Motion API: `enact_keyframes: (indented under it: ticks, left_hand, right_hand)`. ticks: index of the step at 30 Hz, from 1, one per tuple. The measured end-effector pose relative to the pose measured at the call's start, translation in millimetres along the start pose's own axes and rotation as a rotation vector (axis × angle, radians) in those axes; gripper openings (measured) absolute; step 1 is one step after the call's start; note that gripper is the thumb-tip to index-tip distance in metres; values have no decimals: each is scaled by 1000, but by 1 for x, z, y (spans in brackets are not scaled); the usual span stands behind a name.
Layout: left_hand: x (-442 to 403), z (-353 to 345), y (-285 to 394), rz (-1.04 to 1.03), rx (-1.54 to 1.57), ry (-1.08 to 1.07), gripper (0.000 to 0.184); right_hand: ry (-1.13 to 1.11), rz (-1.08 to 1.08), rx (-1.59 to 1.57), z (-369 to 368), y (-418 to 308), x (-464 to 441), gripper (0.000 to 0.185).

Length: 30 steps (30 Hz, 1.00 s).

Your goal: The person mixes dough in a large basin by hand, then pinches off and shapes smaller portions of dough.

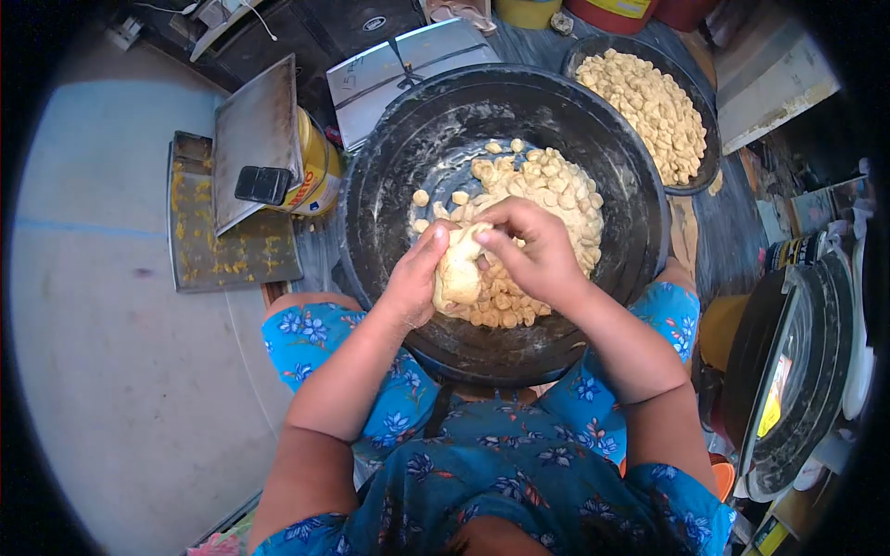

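Observation:
A lump of pale yellow dough (456, 274) is held in my left hand (414, 281), its fingers wrapped round the side. My right hand (536, 250) pinches the top of the same lump between thumb and fingers. Both hands are over a large black tub (505, 88) that stands between my knees. Inside the tub lie many small dough balls (556, 190), heaped toward the right side, with a few loose ones at the left. Part of the heap is hidden behind my hands.
At the upper right, a round black tray (709, 120) holds more dough balls (640, 111). A yellow bucket (317, 167) stands left of the tub, with a phone (263, 185) on a metal sheet (255, 130) by it. Behind is a silver tin box (408, 74); black round lids (807, 371) lean at right.

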<state>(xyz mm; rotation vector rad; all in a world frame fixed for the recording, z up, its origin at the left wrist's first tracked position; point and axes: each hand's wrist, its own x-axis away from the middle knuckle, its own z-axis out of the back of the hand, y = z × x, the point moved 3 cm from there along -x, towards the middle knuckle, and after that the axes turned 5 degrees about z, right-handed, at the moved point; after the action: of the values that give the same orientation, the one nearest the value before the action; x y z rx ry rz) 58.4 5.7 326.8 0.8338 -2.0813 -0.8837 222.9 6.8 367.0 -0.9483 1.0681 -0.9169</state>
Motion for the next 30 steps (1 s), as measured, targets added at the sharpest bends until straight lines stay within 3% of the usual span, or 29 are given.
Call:
enact_keyframes:
  ticks: [4, 5, 8, 12, 13, 16, 17, 20, 21, 24, 25, 28, 30]
  left_hand:
    - [0, 2, 4, 36, 70, 83, 40]
    - [0, 3, 3, 53, 129, 97, 40]
    - [-1, 4, -1, 53, 225, 151, 37]
    - [-4, -3, -4, -29, 106, 205, 30]
    - [-2, 2, -1, 14, 42, 31, 27]
    - [2, 4, 8, 9, 115, 56, 26]
    - [1, 5, 7, -9, 194, 59, 28]
    - [4, -4, 11, 4, 361, 91, 31]
    - [3, -2, 9, 9, 319, 88, 32]
    - [3, 5, 6, 46, 212, 55, 34]
    - [5, 4, 12, 66, 192, 26, 35]
    - [2, 7, 13, 21, 140, 39, 36]
    - [2, 9, 14, -4, 148, 29, 38]
  right_hand:
    - [397, -27, -501, 9, 5, -1, 15]
    - [396, -35, -402, 18, 3, -4, 27]
    - [31, 226, 174, 18, -4, -12, 35]
    - [-146, -30, 47, -6, 8, -3, 26]
    - [-103, -111, -105, -5, 21, -5, 25]
    - [118, 91, 194, 21, 12, -15, 26]
    - [86, 196, 444, 21, 8, -14, 28]
    - [-74, 171, 314, 1, -4, -6, 30]
    - [-238, 251, 289, -6, -1, -4, 28]
    - [-356, 146, 287, -3, 5, -5, 26]
    - [-249, 176, 228, 1, 4, -6, 21]
    - [26, -90, -201, 1, 15, -3, 16]
    - [123, -108, -415, 3, 12, -4, 12]
